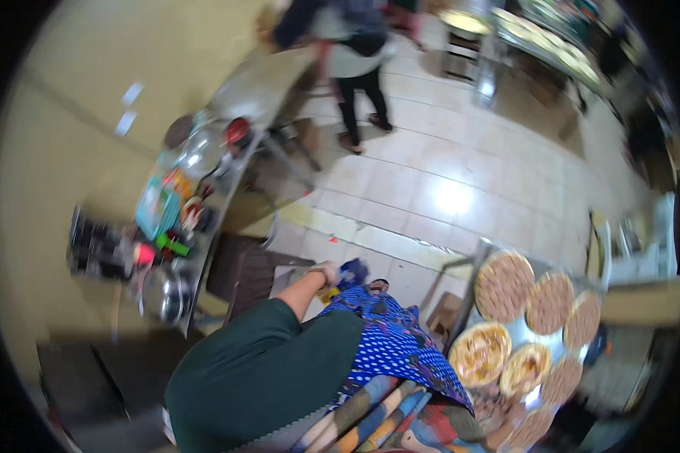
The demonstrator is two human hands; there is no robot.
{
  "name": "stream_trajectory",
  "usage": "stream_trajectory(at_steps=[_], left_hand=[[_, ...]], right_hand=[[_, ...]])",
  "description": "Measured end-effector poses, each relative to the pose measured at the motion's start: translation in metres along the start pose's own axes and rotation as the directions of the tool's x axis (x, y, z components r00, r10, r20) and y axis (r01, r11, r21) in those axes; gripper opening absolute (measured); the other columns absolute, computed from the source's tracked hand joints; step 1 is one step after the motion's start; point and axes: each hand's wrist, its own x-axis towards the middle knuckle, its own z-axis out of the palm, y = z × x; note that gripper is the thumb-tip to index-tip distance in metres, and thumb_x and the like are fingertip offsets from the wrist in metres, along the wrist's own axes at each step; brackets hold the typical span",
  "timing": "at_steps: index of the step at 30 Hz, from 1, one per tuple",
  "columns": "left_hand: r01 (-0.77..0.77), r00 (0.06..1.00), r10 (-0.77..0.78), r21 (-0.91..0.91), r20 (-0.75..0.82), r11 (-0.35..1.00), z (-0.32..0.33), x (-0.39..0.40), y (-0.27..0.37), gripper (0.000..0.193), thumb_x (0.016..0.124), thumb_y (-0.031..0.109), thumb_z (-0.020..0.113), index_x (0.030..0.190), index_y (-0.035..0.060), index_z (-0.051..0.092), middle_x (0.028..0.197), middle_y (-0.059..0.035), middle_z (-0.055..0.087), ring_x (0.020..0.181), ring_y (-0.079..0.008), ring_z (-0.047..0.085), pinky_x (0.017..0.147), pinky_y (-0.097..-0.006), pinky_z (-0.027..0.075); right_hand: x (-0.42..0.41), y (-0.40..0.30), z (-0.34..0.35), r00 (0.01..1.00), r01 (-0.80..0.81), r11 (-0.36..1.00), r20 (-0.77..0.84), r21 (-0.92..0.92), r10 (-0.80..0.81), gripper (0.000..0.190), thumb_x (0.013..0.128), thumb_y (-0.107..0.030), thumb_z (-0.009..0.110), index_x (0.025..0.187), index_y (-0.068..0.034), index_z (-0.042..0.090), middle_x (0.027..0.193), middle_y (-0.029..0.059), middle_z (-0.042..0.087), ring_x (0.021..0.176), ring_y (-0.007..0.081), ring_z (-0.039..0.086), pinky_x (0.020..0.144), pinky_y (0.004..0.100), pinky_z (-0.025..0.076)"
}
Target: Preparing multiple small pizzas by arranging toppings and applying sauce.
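Note:
My left hand is down in front of me, its arm in a dark green sleeve. It appears closed around a dark blue and yellow item, perhaps a packet; blur hides the detail. Just below hangs my blue patterned garment. My right hand is out of view. On my right, a metal table carries several round flatbreads. Some, like the flatbread at the near corner, have a brownish, dimpled top. Two others, among them a golden flatbread, have a glossy, browned topping.
A metal table along the left wall holds a clear lid, turquoise baskets and a steel pot. A brown plastic stool stands beside it. One person stands ahead; a far table bears pale discs.

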Motion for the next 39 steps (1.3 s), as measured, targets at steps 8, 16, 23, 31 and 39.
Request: stream_trajectory(at_steps=[8, 16, 23, 31, 39], left_hand=[[-0.353, 0.934, 0.247, 0.548, 0.259, 0.759, -0.001, 0.058, 0.017, 0.038, 0.085, 0.039, 0.045, 0.098, 0.0112, 0.068, 0.097, -0.0138, 0.066, 0.089, -0.0265, 0.064, 0.078, -0.0363, 0.05], [-0.538, 0.828, 0.368, 0.786, 0.424, 0.305, 0.003, 0.142, 0.062, 0.03, 0.081, 0.028, 0.048, 0.094, 0.0112, 0.069, 0.101, -0.0111, 0.066, 0.096, -0.0263, 0.063, 0.079, -0.0388, 0.05], [-0.608, 0.751, 0.387, 0.789, 0.535, 0.089, -0.014, 0.19, 0.102, 0.029, 0.081, 0.028, 0.049, 0.093, 0.0121, 0.07, 0.102, -0.0097, 0.066, 0.096, -0.0247, 0.063, 0.08, -0.0369, 0.05], [-0.605, 0.755, 0.324, 0.796, 0.571, 0.007, -0.073, 0.138, 0.166, 0.029, 0.081, 0.03, 0.051, 0.097, 0.014, 0.069, 0.102, -0.0069, 0.066, 0.096, -0.0229, 0.063, 0.078, -0.0353, 0.05], [-0.609, 0.768, 0.285, 0.791, 0.574, 0.047, -0.077, 0.155, 0.147, 0.029, 0.082, 0.035, 0.052, 0.095, 0.0155, 0.069, 0.102, -0.0064, 0.066, 0.095, -0.022, 0.063, 0.076, -0.0349, 0.05]], right_hand=[[-0.107, 0.071, -0.026, 0.86, -0.414, 0.806, -0.108, 0.422, 0.498, 0.049, 0.075, -0.043, 0.065, 0.102, -0.002, 0.065, 0.089, 0.012, 0.067, 0.08, 0.018, 0.059, 0.072, 0.033, 0.045], [-0.115, 0.1, -0.008, 0.84, -0.27, 0.76, -0.242, 0.591, 0.486, 0.011, 0.077, -0.013, 0.065, 0.086, -0.006, 0.065, 0.075, -0.0014, 0.06, 0.062, 0.0065, 0.049, 0.051, 0.0232, 0.04], [-0.119, 0.065, -0.043, 0.725, -0.043, 0.076, -0.021, 0.996, 0.688, 0.033, 0.079, -0.005, 0.063, 0.11, -0.003, 0.055, 0.086, 0.0039, 0.057, 0.068, 0.0122, 0.055, 0.053, 0.0249, 0.048], [-0.056, 0.047, -0.064, 0.819, -0.093, 0.145, -0.007, 0.985, 0.574, 0.033, 0.08, -0.003, 0.063, 0.111, -0.002, 0.053, 0.085, 0.005, 0.058, 0.058, 0.0114, 0.053, 0.052, 0.0232, 0.046], [0.02, 0.052, -0.071, 0.866, -0.358, 0.421, 0.128, 0.834, 0.483, 0.02, 0.076, -0.009, 0.068, 0.095, -0.006, 0.062, 0.067, -0.0002, 0.059, 0.056, 0.0091, 0.054, 0.047, 0.0229, 0.043]])
